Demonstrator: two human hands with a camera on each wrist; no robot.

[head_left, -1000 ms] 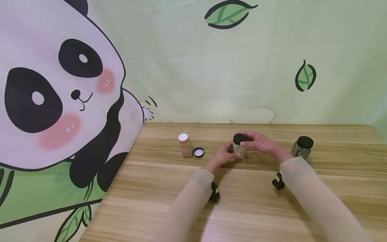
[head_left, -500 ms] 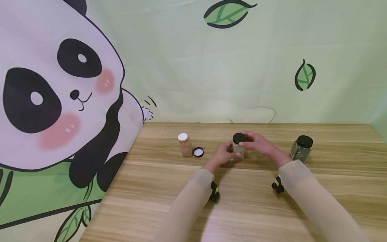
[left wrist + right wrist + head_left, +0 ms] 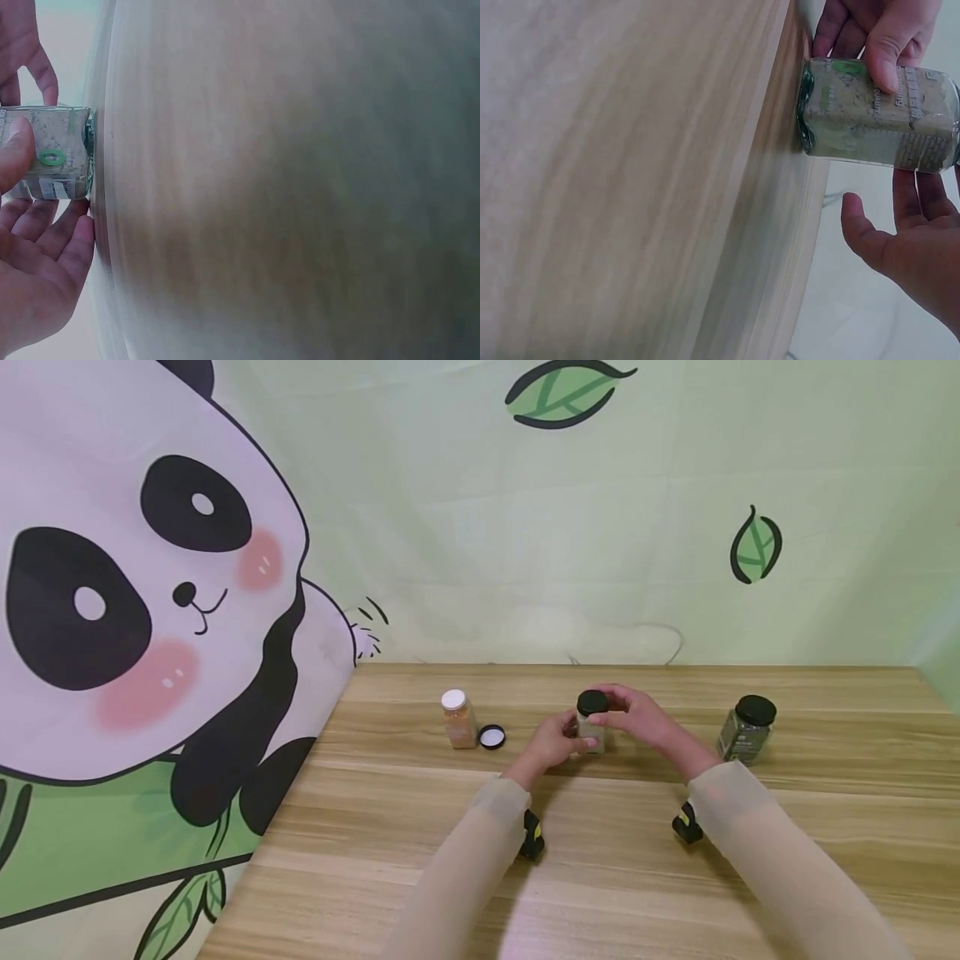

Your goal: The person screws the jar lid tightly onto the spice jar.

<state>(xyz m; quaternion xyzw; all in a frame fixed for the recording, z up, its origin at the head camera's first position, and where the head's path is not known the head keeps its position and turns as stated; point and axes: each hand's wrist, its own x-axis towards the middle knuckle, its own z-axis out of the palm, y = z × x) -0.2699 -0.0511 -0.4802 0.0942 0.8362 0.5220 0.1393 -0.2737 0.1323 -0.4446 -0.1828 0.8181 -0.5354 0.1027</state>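
A clear square glass jar (image 3: 591, 729) of greyish-green seasoning stands upright near the back of the table. A black lid (image 3: 593, 702) tops it. My left hand (image 3: 551, 745) grips the jar's body from the left, its thumb across the front. In the right wrist view, that thumb presses on the printed label of the jar (image 3: 855, 112). From the right, my right hand (image 3: 641, 717) holds the lid with thumb and fingers. Its fingertips are partly hidden behind the lid in the head view, and the lid lies out of frame in both wrist views.
Left of the hands stands a bottle (image 3: 460, 727) with orange-pink contents and a white top. Beside it a loose black lid (image 3: 492, 737) lies with its white inside up. A second black-lidded jar (image 3: 746, 732) stands at right, near my right sleeve.
My right thumb has shifted slightly left across the lid's front, and the right wrist has dropped a little. The left hand and the jar stay in place.
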